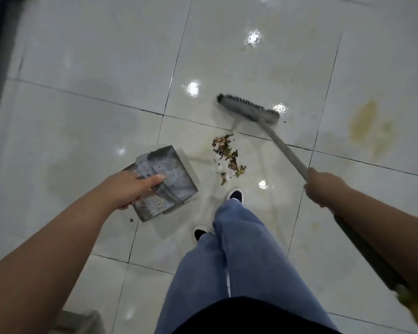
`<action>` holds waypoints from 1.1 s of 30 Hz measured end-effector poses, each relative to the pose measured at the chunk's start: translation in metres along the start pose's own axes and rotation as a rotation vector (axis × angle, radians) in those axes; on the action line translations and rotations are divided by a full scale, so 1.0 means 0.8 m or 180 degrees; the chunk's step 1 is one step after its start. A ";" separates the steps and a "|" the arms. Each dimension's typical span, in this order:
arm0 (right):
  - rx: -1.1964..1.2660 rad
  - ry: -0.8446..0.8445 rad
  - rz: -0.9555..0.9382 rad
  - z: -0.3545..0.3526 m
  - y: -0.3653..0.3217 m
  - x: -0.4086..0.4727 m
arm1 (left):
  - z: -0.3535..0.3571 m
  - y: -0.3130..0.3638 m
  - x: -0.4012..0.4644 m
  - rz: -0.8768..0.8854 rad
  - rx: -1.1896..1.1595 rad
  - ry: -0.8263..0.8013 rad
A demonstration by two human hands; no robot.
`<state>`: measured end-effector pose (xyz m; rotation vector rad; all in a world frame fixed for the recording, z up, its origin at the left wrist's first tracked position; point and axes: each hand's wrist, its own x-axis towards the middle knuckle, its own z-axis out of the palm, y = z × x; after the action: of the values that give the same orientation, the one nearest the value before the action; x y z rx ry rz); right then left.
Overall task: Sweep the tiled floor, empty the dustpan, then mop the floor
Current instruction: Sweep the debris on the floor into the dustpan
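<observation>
Head view shows the left hand (135, 188) gripping the grey dustpan (165, 183) by its near edge, tilted just left of the debris pile (227, 157). Right hand (323, 188) is wrapped round the broom handle (287, 153), whose brush head (247, 108) lies beyond the pile on the tiled floor (106, 56).

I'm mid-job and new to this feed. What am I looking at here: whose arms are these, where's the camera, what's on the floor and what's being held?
There is no machine: a person wears one camera on the head, looking down at their own arms, legs and shoes. The left hand grips a grey dustpan, its fingers curled over it. The right hand holds the handle of a broom, whose head rests beyond a small debris pile on the glossy tiled floor. The pile lies between dustpan and broom. A yellowish stain marks a tile at right.
</observation>
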<state>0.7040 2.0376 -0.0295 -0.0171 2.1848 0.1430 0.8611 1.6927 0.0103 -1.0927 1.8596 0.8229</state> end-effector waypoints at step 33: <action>0.5569 -0.1095 0.2034 0.086 -0.205 -0.089 | -0.159 0.158 0.169 0.1374 0.2225 -0.0240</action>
<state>0.8118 1.8793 -0.0268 1.5037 1.2615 -1.2837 0.6668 1.5886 -0.0336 -0.2265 2.1053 0.3644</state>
